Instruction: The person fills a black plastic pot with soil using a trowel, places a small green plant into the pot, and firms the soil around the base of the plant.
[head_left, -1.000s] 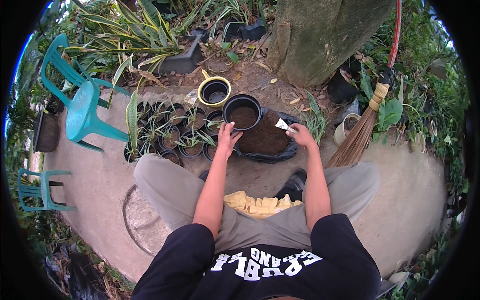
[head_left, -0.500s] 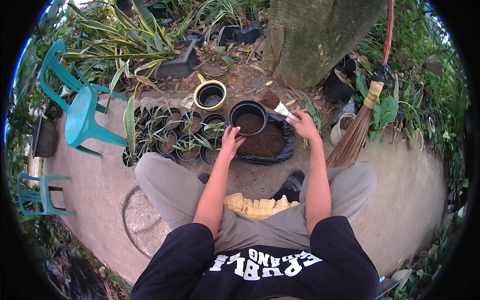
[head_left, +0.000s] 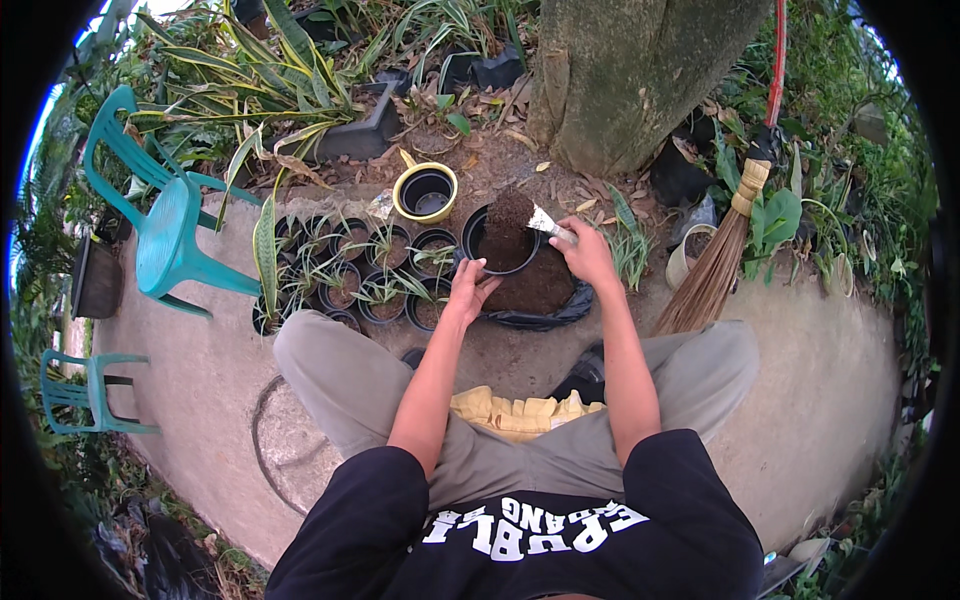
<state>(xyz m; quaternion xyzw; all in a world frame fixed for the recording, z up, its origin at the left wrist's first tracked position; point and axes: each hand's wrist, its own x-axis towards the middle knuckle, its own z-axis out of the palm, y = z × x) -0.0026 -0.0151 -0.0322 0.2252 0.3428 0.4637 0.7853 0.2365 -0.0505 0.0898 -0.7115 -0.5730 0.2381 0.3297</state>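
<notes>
My right hand [head_left: 588, 252] grips a small trowel [head_left: 547, 223] whose blade carries a heap of dark soil [head_left: 511, 209], held over a black plastic pot [head_left: 500, 245]. My left hand [head_left: 468, 288] steadies that pot at its near rim, fingers curled against it. Just beyond my hands, a pile of dark soil [head_left: 540, 288] lies on a black plastic sheet on the ground. I sit low, knees spread, with a yellow cloth [head_left: 515, 412] on my lap.
Several small black pots with young striped plants [head_left: 365, 272] stand to the left. A yellow-rimmed pot [head_left: 426, 192] sits behind them. A tree trunk [head_left: 630, 70] rises ahead, a broom [head_left: 725, 250] leans at right, two teal plastic chairs [head_left: 165, 225] stand at left.
My right hand has lifted the trowel with a load of soil from the pile and swung it left over the black pot. The left hand stays on the pot.
</notes>
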